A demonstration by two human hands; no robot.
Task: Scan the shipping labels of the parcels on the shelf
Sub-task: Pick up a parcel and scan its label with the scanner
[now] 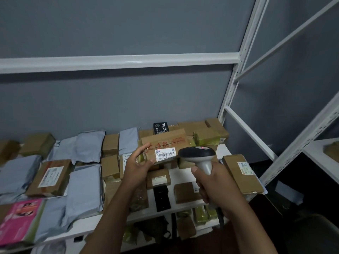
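My left hand [136,165] grips the left end of a brown cardboard parcel [165,142] with red writing, lifted and tilted toward me above the shelf. Its white shipping label [165,154] with a barcode faces the camera. My right hand [211,184] holds the handle of a grey and black barcode scanner [197,154], whose head sits just right of the label and partly covers the parcel's lower right corner.
The white shelf [183,205] carries several cardboard boxes, grey poly mailers [86,187], a long box [242,173] at the right, a black box [161,197] and a pink package [20,219]. White rack uprights [236,70] rise at the right. More parcels lie below.
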